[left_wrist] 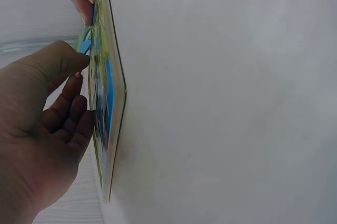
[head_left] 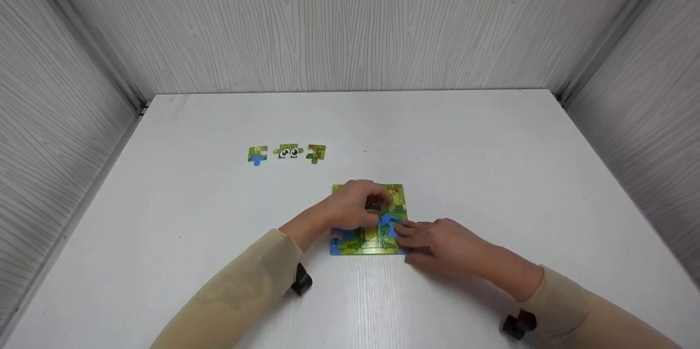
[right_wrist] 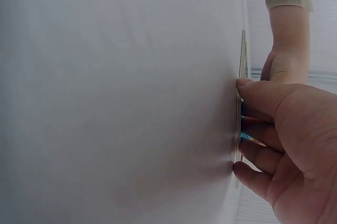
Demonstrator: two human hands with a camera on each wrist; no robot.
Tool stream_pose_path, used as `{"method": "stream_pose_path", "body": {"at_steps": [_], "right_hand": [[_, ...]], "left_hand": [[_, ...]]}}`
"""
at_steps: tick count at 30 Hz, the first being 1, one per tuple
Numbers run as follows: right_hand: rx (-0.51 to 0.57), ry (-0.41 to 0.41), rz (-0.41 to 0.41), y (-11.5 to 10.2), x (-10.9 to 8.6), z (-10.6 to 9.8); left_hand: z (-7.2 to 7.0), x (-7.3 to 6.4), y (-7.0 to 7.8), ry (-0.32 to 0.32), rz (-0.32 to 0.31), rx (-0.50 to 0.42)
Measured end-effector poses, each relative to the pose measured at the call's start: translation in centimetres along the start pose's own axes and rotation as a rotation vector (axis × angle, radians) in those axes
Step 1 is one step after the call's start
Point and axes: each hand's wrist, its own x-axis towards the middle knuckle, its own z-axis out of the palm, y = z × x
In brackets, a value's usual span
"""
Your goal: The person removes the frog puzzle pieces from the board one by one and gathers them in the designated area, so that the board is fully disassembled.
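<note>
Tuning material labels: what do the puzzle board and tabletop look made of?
Puzzle board: probably thin wood or fibreboard, glossy printed face; pale plain edge, glare on the picture.
Tabletop: likely white laminate, satin; smooth, soft glare, though painted board is possible.

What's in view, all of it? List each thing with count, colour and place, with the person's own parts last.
Board: 1, multicoloured frog picture, on the table between the hands
Loose pieces: 3, mostly green, one partly blue, one with eyes, in a row beyond the board to the left
Held piece: 1, green and blue, at the left fingertips
Table: 1, white, under everything
Walls: 3, pale with grey grain, at back, left and right
Corner strips: 2, grey, where walls meet
Wrist fittings: 2, black, one at each cuff
Sleeves: 2, beige, on both forearms
Left hand: 1, bare, over the board
Right hand: 1, bare, at the board's right edge
</note>
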Motion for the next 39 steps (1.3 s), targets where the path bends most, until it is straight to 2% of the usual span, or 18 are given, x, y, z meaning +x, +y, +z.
{"method": "stream_pose_path", "body": {"at_steps": [7, 14, 19, 23, 26, 32, 39], "right_hand": [[0.009, 0.018, -0.008, 0.2, 0.0, 0.3], [-0.009, 0.015, 0.002, 0.3, -0.1, 0.3], [0.007, 0.021, 0.006, 0.3, 0.0, 0.3], [0.012, 0.016, 0.011, 0.2, 0.1, 0.3], [0.005, 0.010, 0.012, 0.2, 0.2, 0.4], [-0.001, 0.002, 0.011, 0.2, 0.2, 0.4], [-0.025, 0.013, 0.003, 0.3, 0.3, 0.4]], "left_hand": [[-0.1, 0.1, 0.1, 0.019, 0.010, -0.018], [-0.3, 0.0, 0.3, -0.014, -0.002, -0.014], [-0.1, 0.0, 0.6, -0.007, 0.011, 0.053], [0.0, 0.0, 0.6, 0.020, 0.022, 0.130], [-0.2, -0.3, 0.3, 0.054, 0.029, 0.153], [-1.5, -1.1, -0.3, 0.125, -0.004, 0.121], [-4.2, -2.4, -1.2, 0.215, -0.018, 0.072]]}}
